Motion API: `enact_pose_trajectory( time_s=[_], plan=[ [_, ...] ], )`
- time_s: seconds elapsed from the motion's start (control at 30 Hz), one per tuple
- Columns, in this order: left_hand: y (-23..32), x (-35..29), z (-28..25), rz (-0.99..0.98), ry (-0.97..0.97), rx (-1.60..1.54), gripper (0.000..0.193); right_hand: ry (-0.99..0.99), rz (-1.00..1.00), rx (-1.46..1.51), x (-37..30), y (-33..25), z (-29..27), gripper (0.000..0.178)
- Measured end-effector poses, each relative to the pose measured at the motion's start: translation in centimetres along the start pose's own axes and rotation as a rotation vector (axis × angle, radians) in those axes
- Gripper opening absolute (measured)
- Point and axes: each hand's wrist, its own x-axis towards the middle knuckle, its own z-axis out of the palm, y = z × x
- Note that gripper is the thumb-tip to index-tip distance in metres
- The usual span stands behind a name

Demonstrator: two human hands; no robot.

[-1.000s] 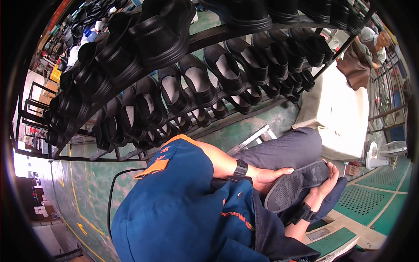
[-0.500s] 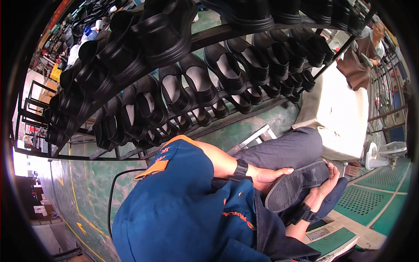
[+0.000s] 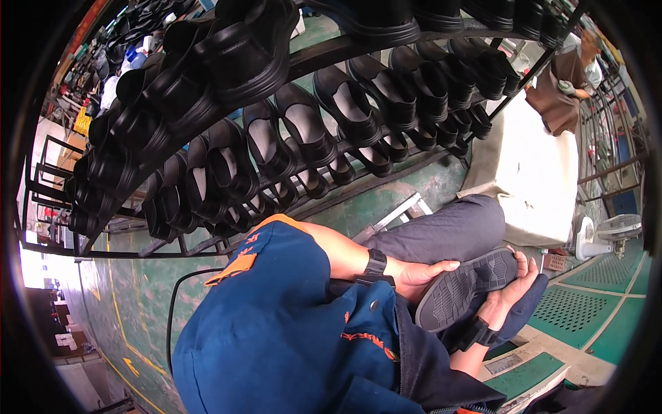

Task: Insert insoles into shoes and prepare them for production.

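A dark shoe (image 3: 462, 290) lies across my lap, with its patterned grey sole facing up. My left hand (image 3: 419, 273) grips it along the near-left side, the thumb laid over the sole's edge. Around its other end, on the right, curl the fingers of my right hand (image 3: 512, 286). Both wrists wear a black strap with a small block. The shoe's upper is turned down and hidden. Beneath it my dark trouser legs (image 3: 445, 228) are bent.
A metal rack (image 3: 310, 62) holding several rows of black shoes (image 3: 303, 117) stands in front. On the right are a cloth-covered block (image 3: 531, 179), a white fan (image 3: 610, 231) and green perforated panels (image 3: 572, 317). A person in a brown apron (image 3: 557, 90) is at the far right.
The view has shifted slightly, so the rack and lap sit a little further left. Both hands keep their hold on the shoe, whose tilt looks nearly the same. The far person's arm has moved.
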Motion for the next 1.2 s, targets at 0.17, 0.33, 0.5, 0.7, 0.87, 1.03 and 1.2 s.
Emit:
enact_pose_trajectory(
  time_s=[0.17,0.33,0.5,0.7,0.87,1.03,1.2],
  plan=[
    [0.6,0.1,0.1,-0.013,0.038,0.035,0.083,0.117,0.103,0.010,0.4,0.8,-0.8,0.042],
    [0.0,0.5,2.1,0.058,0.238,0.002,0.082,-0.117,0.061,0.114,1.5,2.1,-2.3,0.041],
    [-1.0,0.3,0.3,0.022,0.279,0.068,0.077,-0.160,0.143,0.173,0.8,2.1,-2.0,0.039],
    [-1.3,-1.0,1.5,0.088,0.224,0.054,0.075,-0.162,0.140,0.108,0.1,1.5,-0.4,0.040],
    [-2.2,-1.1,0.5,0.085,0.221,0.037,0.074,-0.141,0.067,0.075,-0.8,1.2,0.1,0.041],
    [-2.2,-1.3,0.9,0.098,0.229,0.051,0.075,-0.088,0.062,0.030,-1.2,0.9,0.1,0.041],
    [-1.3,-1.9,1.3,0.109,0.257,0.089,0.074,-0.079,0.005,-0.032,-0.6,1.3,1.0,0.044]
  ],
)
